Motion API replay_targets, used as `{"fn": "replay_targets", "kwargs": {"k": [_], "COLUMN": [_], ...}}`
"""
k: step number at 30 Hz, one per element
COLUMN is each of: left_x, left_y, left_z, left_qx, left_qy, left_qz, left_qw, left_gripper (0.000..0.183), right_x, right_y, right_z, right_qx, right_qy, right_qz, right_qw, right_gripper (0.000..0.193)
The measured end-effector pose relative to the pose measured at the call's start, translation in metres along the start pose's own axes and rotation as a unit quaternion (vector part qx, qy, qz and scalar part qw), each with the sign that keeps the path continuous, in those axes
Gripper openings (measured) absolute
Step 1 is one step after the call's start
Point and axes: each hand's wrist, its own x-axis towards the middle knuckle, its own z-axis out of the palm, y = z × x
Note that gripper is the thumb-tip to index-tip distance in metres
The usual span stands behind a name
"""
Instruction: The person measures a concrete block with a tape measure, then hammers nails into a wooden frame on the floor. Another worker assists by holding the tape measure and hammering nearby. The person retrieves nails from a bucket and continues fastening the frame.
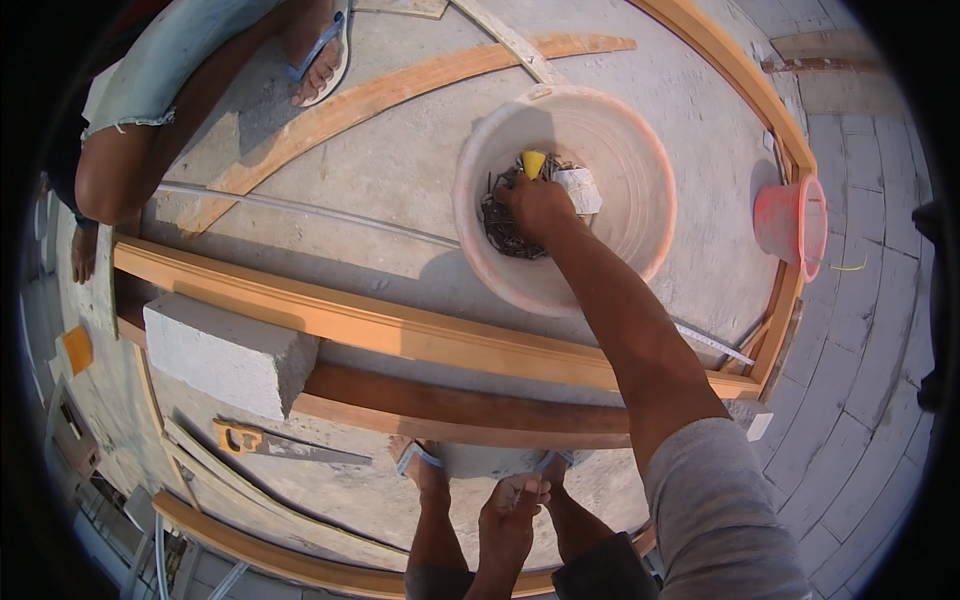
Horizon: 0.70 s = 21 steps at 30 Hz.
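My right hand (537, 208) reaches into a large pale plastic tub (640, 200), its bent fingers down among a pile of dark nails (508, 232). The fingertips are hidden there, so what they pinch does not show. Right beside these fingers is a yellow piece (534, 163), and a crumpled whitish packet (580, 190) lies against the nails. Held low in front of my body, my left hand (510, 515) has its fingers curled together; anything inside them is too small to make out.
A long wooden frame (400, 330) runs between me and the tub. A grey block (225, 350) and a handsaw (290, 445) lie at left. A red bucket (785, 225) stands at right. Another person's sandaled foot (318, 60) and knee are at far left. A curved plank (400, 90) lies behind.
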Motion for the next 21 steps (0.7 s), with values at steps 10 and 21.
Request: {"fn": "replay_targets", "kwargs": {"k": [10,21], "left_x": [0.000,0.003], "left_y": [-0.005,-0.001], "left_z": [0.005,0.021], "left_qx": [-0.024,-0.043], "left_qy": [-0.007,-0.019], "left_qz": [-0.036,-0.052], "left_qw": [0.999,0.998], "left_gripper": [0.043,0.043], "right_x": [-0.052,-0.072], "right_y": [0.052,0.084], "right_z": [-0.009,-0.003], "right_qx": [0.055,0.341], "right_qy": [-0.017,0.082], "right_qz": [0.177,0.247], "right_qw": [0.982,0.903], "right_gripper": [0.029,0.040]}}
